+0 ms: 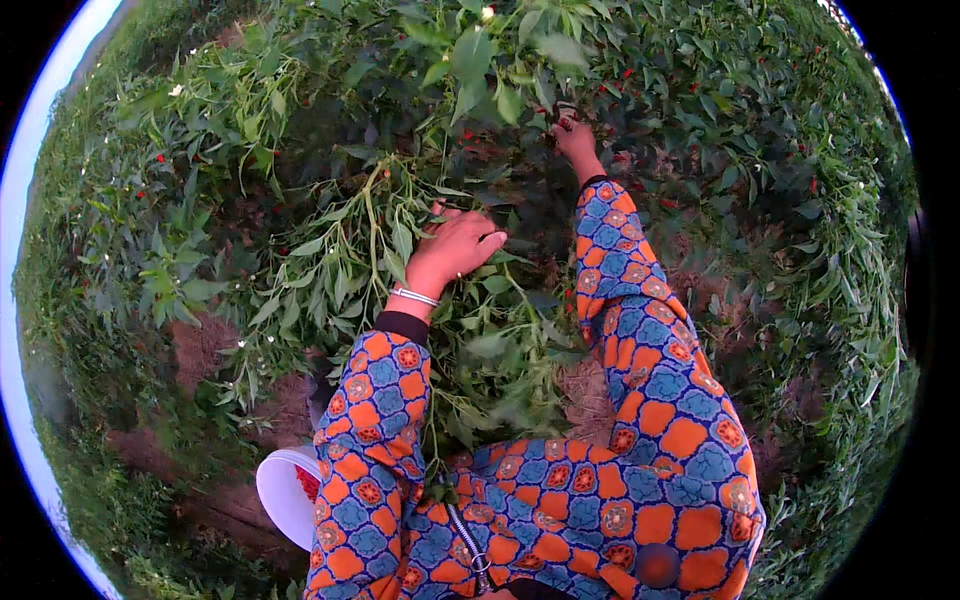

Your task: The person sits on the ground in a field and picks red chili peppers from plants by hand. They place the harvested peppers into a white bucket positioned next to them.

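Both my arms were out over the chilli plants (330, 250), and I judged the picking was under way. My left hand (455, 245) lay flat with fingers spread, pressing leafy stems aside. My right hand (573, 135) reached deeper, fingers pinched near a red chilli (627, 74); whether it held one I could not tell. Next called for a clean pull. The white bucket (280, 495) by my left elbow showed some red chillies (306, 483) inside

Orange-and-blue patterned sleeves (640, 330), silver bangle (414, 296)
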`<state>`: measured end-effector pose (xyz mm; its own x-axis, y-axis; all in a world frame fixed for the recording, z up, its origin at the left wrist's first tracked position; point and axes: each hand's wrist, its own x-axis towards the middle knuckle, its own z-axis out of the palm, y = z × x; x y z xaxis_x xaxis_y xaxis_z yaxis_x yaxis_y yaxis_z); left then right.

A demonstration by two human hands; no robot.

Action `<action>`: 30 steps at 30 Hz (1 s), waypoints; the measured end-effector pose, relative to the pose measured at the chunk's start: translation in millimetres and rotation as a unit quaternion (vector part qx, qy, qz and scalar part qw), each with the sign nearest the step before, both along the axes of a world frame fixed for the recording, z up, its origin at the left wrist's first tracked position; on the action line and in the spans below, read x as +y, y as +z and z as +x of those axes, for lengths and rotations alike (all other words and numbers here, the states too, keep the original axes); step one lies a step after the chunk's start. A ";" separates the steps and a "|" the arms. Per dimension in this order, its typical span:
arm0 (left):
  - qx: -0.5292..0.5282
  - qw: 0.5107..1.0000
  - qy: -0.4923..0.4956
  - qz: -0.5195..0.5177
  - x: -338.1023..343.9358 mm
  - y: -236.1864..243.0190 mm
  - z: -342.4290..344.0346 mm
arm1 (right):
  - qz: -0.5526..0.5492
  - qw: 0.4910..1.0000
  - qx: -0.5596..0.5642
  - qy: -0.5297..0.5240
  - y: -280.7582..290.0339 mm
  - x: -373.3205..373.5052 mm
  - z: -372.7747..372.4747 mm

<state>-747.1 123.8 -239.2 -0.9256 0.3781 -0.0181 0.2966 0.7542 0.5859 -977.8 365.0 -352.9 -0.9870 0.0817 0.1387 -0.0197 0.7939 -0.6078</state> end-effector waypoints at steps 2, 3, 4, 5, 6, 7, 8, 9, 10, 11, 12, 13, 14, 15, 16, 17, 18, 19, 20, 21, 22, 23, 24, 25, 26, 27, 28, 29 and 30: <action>0.014 1.000 -0.028 -0.006 8.0 3.3 -6.6 | 0.047 0.998 0.021 -0.033 -8.2 24.7 -10.1; 0.017 0.999 -0.043 -0.009 14.1 4.3 -11.1 | -0.218 0.974 -0.016 -0.055 -11.8 42.7 -11.4; 0.024 0.999 -0.039 -0.025 10.8 12.2 -8.1 | -0.478 0.875 -0.052 -0.052 -13.6 42.4 -16.3; 0.016 0.999 -0.036 -0.034 8.6 4.5 -4.1 | -0.539 0.830 -0.088 -0.111 -11.5 29.5 -3.5; 0.017 0.997 -0.035 -0.060 5.0 -3.0 -3.2 | -0.596 0.776 -0.111 -0.173 -5.7 17.5 5.2; 0.014 0.998 -0.031 -0.061 6.8 0.3 -5.3 | -0.500 0.846 -0.134 -0.125 -3.1 24.9 5.7; 0.010 0.998 -0.028 -0.061 8.5 5.7 -6.7 | -0.396 0.902 -0.156 -0.075 -1.2 31.9 6.9; 0.007 0.998 -0.024 -0.062 9.5 8.0 -7.4 | -0.314 0.938 -0.143 -0.037 -1.9 34.9 9.6; 0.039 0.997 -0.021 -0.056 9.1 2.7 -6.1 | -0.230 0.966 -0.123 -0.004 -3.3 36.6 12.5; 0.038 0.997 -0.027 -0.053 12.2 4.3 -7.7 | -0.167 0.984 -0.063 0.011 -3.1 37.8 13.4; 0.036 0.998 -0.033 -0.050 14.8 5.6 -9.1 | -0.102 0.994 -0.005 0.026 -4.0 36.7 13.7; 0.032 0.997 -0.031 -0.058 12.8 12.8 -9.2 | -0.047 0.996 0.051 0.048 -0.3 24.5 12.7; -0.031 0.993 -0.035 -0.112 10.9 20.9 -9.5 | -0.043 0.996 0.053 0.052 4.3 14.9 12.4; -0.023 0.993 -0.040 -0.111 11.3 15.2 -11.8 | -0.031 0.997 0.056 0.051 8.6 10.4 15.2; -0.015 0.993 -0.046 -0.110 11.9 8.3 -12.6 | -0.019 0.997 0.058 0.049 13.4 6.3 17.8; -0.007 0.992 -0.047 -0.114 11.7 9.1 -10.2 | 0.032 0.997 0.048 0.050 18.6 -0.7 19.6; -0.010 0.993 -0.041 -0.106 12.5 9.5 -8.8 | 0.083 0.995 0.038 0.051 31.4 -9.2 24.6; 0.004 0.995 -0.041 -0.094 12.4 10.1 -9.0 | 0.133 0.989 0.026 0.052 38.0 -13.3 26.1; 0.018 0.996 -0.039 -0.083 11.6 10.8 -9.7 | 0.170 0.983 -0.042 0.048 28.2 -16.1 11.9; 0.030 0.996 -0.037 -0.070 10.0 11.8 -8.3 | 0.145 0.988 -0.042 0.032 24.3 -19.4 12.9; 0.017 0.996 -0.036 -0.073 9.7 12.0 -8.4 | 0.122 0.991 -0.042 0.016 20.2 -21.5 13.3; 0.003 0.996 -0.034 -0.078 8.4 12.4 -8.2 | 0.099 0.994 -0.041 0.001 16.0 -25.5 13.5; -0.009 0.996 -0.036 -0.080 9.5 11.7 -8.6 | 0.036 0.999 -0.009 -0.020 4.2 -21.6 11.2; -0.003 0.997 -0.033 -0.074 9.7 10.7 -7.7 | -0.027 0.999 0.022 -0.039 -8.2 -16.6 10.7; 0.002 0.997 -0.029 -0.068 9.2 10.0 -5.9 | -0.092 0.993 0.054 -0.058 -20.8 -12.0 10.6; 0.011 0.997 -0.033 -0.062 13.0 12.3 -8.8 | -0.356 0.934 -0.031 -0.013 -35.0 8.1 -0.2; 0.012 0.996 -0.046 -0.076 19.7 15.3 -14.3 | -0.586 0.802 -0.108 0.032 -49.0 38.8 -17.0; 0.002 0.994 -0.042 -0.099 15.6 17.0 -9.9 | -0.681 0.719 -0.139 0.009 -51.9 25.8 -19.4; -0.008 0.992 -0.039 -0.121 12.4 18.6 -6.1 | -0.763 0.625 -0.163 -0.022 -52.8 14.0 -24.4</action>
<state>-753.3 136.2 -220.6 -0.8926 0.4313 -0.1314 0.3518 0.8486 0.3951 -1002.3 379.0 -405.7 -0.9345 -0.0980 -0.3423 0.3038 -0.7207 -0.6231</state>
